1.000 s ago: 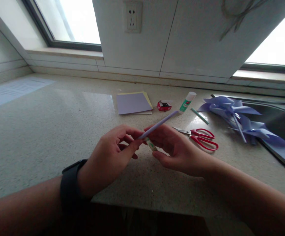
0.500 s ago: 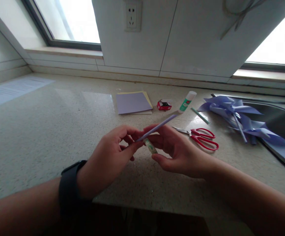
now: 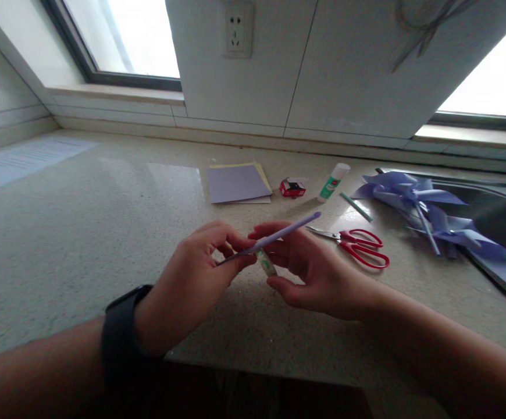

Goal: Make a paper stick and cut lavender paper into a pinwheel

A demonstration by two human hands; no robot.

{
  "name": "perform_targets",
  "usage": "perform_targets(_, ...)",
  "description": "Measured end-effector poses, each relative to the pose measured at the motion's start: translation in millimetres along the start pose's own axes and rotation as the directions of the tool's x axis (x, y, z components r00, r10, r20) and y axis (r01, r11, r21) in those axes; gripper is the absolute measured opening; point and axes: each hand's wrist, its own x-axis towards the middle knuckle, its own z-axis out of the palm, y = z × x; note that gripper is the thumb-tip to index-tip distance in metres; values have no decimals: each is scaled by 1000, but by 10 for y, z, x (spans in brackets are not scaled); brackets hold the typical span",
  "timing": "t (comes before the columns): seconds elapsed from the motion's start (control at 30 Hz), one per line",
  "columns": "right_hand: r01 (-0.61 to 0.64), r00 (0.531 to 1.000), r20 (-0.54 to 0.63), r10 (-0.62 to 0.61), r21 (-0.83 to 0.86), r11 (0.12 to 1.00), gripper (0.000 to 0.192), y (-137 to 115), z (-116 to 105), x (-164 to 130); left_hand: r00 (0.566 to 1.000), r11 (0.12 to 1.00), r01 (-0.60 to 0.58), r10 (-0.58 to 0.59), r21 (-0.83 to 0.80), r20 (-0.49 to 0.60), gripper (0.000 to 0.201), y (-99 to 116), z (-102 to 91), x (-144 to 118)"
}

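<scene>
Near the front edge of the surface (image 3: 82,244), our fingers (image 3: 239,263) pinch a thin rolled lilac paper stick (image 3: 279,234): the left hand (image 3: 192,279) grips its near end, while the right hand (image 3: 309,267) supports the middle and also holds a small glue stick (image 3: 266,262) under it. We judge the roll already formed and its seam being sealed. Just right lie red scissors (image 3: 357,245); farther back sit paper sheets (image 3: 238,183), a second glue stick (image 3: 334,181) and a small red box (image 3: 292,187). At the right edge finished lilac pinwheels (image 3: 427,209) lie piled, so several are done.
</scene>
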Motion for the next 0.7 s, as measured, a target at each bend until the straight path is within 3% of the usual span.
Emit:
perform_targets(0.13, 11, 1000, -2, -11, -21, 1000, 61, -6, -19, 6, 994, 994, 103, -101, -42, 34, 15, 56, 9, 6)
perform_targets(0.37, 23, 999, -27, -25, -90, 996, 60, 8, -83, 26, 988, 981, 124, -108, -147, 109, 25, 128, 29, 16)
perform_targets(0.5, 9, 1000, -22, -12, -112, 994, 62, 9, -80, 23, 976, 962, 192, -167, -192, 142, 26, 95, 29, 31)
perform_targets(0.7, -23, 1000, 6, 23, -99, 995, 62, -53, -82, 43, 968, 963, 242, -230, -123, 102, 25, 131, 13, 38)
